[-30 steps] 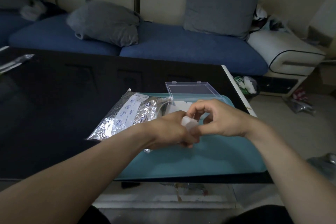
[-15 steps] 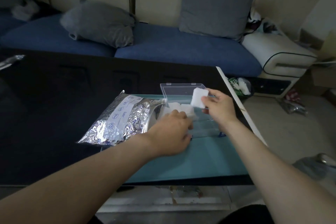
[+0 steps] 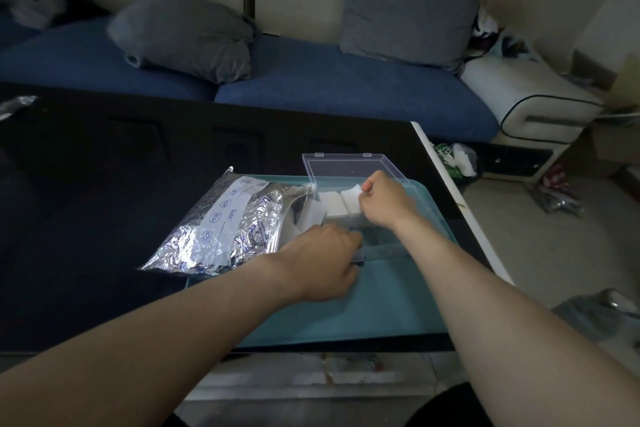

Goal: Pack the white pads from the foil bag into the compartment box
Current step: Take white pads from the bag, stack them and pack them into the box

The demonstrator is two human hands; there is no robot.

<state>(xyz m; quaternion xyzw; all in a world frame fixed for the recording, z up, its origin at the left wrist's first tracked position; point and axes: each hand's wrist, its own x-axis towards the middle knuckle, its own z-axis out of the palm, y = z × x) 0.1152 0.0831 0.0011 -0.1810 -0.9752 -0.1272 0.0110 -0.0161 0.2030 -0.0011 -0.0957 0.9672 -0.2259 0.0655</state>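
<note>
A crinkled foil bag (image 3: 225, 229) with a white label lies on the left part of a teal tray (image 3: 363, 305), its mouth facing right with a white pad (image 3: 313, 215) showing inside. A clear compartment box (image 3: 349, 170) stands open at the tray's far side, with white pads (image 3: 334, 203) in its far compartment. My right hand (image 3: 384, 199) pinches a white pad (image 3: 353, 196) and holds it down in that compartment. My left hand (image 3: 322, 260) rests at the box's near left corner, its fingers curled; what they hold is hidden.
The tray sits on a black glossy table (image 3: 104, 184) near its right edge. A blue sofa with grey cushions (image 3: 187, 35) runs along the far side. Bags and clutter lie on the floor at the right (image 3: 457, 159).
My right hand carried a pad from in front of me over to the box and lowered it into the far compartment. My left hand moved to the box's near corner.
</note>
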